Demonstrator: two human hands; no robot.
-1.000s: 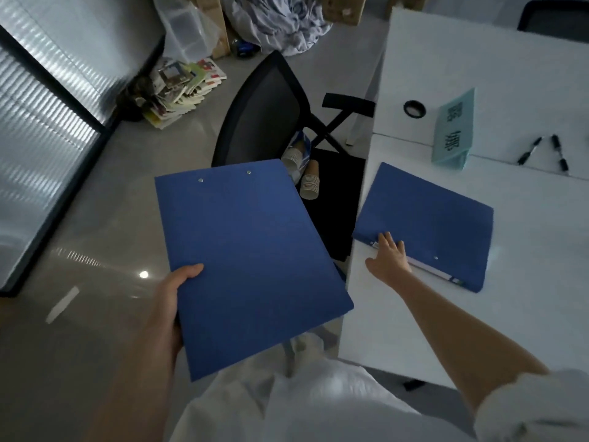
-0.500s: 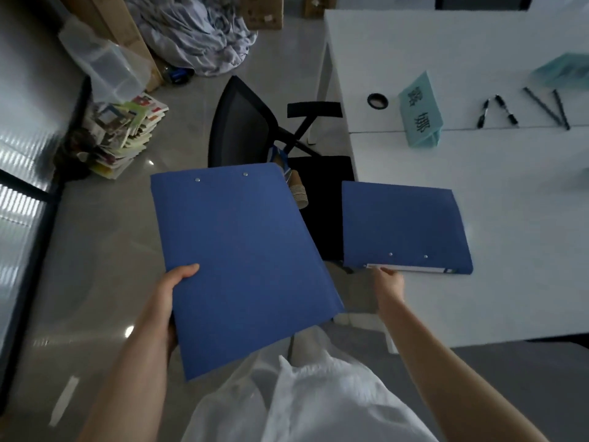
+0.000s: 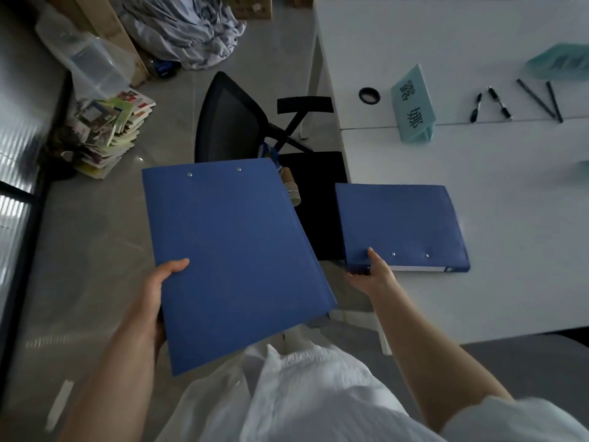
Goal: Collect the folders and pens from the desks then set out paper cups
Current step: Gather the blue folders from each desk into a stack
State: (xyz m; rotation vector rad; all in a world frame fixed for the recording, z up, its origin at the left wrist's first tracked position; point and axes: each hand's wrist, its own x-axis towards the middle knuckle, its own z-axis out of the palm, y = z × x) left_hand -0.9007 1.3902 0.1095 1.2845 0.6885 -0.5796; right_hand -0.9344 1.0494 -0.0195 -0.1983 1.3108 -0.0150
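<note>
Folders: my left hand [image 3: 149, 301] holds one [image 3: 236, 260] over the floor; my right hand [image 3: 371, 274] pinches the second folder's [image 3: 401, 224] near corner, overhanging the desk [image 3: 526, 250] edge. Pens [image 3: 490, 103] at one o'clock.

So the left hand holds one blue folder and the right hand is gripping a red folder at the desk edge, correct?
Not quite: in the head view the folder on the desk gripped by the right hand is blue, not red. The left hand does hold the other blue folder.
</note>
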